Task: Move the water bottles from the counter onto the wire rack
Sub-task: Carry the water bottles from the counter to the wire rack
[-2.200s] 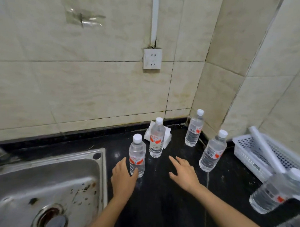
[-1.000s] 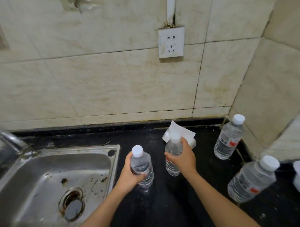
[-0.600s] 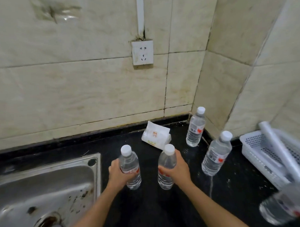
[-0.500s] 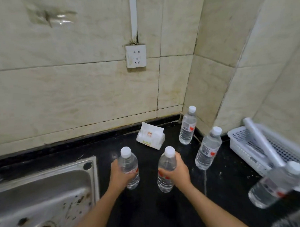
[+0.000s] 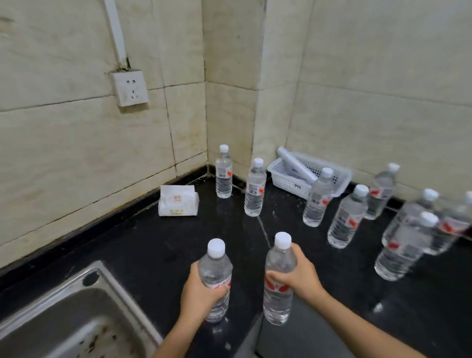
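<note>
Left hand (image 5: 197,295), fingers curled round upright water bottle (image 5: 215,268), lower centre of frame, right hand (image 5: 300,277), fingers wrapped round second upright bottle (image 5: 277,304) just beside, further bottles (image 5: 344,219) standing on black bench (image 5: 151,248) at right, white basket (image 5: 288,181), tissue pack (image 5: 178,201), steel sink (image 5: 60,327) lower left.

Both bare forearms extended in from lower edge, left rising from bottom centre, right slanting in from lower right. Gripping left bottle (image 5: 216,268) round its middle with left hand (image 5: 198,292), fingers curled across label. Clasping right bottle (image 5: 278,306) round its upper body with right hand (image 5: 297,278), fingers wrapped across front, thumb up along the side. Hands roughly level, apart, not touching each other. Wrists about straight.
</note>
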Available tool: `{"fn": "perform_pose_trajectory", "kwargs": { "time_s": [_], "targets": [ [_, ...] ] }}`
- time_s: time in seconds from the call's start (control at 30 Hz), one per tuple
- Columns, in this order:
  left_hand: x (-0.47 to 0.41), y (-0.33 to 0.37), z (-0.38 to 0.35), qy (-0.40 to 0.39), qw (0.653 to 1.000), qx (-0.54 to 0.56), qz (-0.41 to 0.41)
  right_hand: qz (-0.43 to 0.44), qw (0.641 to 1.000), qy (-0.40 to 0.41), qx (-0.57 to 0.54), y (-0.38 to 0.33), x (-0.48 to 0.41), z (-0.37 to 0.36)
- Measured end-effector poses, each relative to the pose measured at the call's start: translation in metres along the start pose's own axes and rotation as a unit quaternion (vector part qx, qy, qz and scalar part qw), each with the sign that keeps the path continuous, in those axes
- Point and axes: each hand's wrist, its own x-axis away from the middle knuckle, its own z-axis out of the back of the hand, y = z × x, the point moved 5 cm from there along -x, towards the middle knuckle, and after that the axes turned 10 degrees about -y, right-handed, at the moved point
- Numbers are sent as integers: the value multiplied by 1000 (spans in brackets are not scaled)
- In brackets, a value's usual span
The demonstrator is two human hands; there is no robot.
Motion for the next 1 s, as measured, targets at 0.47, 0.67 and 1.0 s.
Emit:
{"fn": "perform_pose_trajectory", "kwargs": {
  "time_s": [0.47,0.67,1.0],
  "targets": [
    [105,85,-289,-375,913,-90,-133,-111,933,341,-28,108,301,209],
    [209,114,-452,-490,850,-86,-176,-127,878,459,-49,159,465,285],
    [384,134,-646,-645,728,-100,-212,-110,754,630,-148,211,682,360]
  ]
}}
